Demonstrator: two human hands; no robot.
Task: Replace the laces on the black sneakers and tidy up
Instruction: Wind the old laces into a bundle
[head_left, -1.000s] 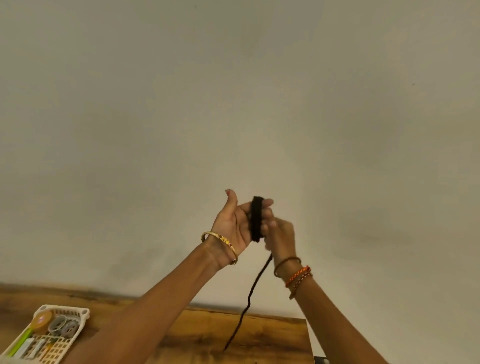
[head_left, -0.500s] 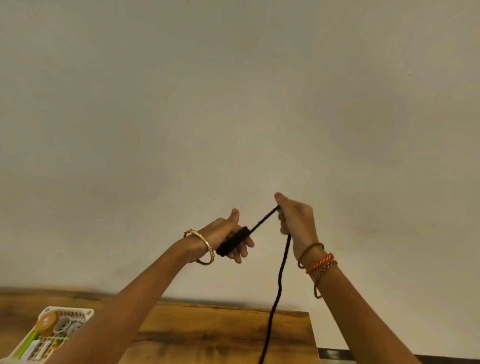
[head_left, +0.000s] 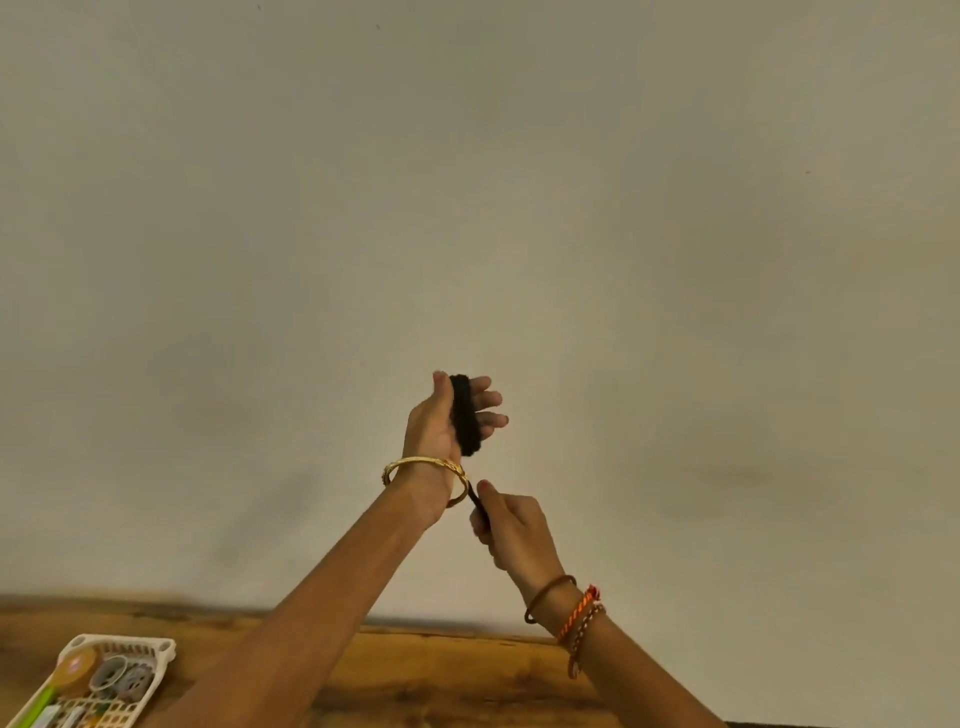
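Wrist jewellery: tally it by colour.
Gold: 1, the bangle on the left wrist.
Brown: 1, the band on the right wrist.
Orange: 1, the cord beside it.
Beaded, mixed colour: 1, the string.
Total: 4

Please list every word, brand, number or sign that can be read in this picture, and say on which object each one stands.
None can be read.
Roll of tape in the white basket: a small pinkish mark at its centre, too blurred to read.
Small items at the basket's near end: any print is too small to read.
Black lace wound on the left hand, right hand, wall, wooden table: no text.
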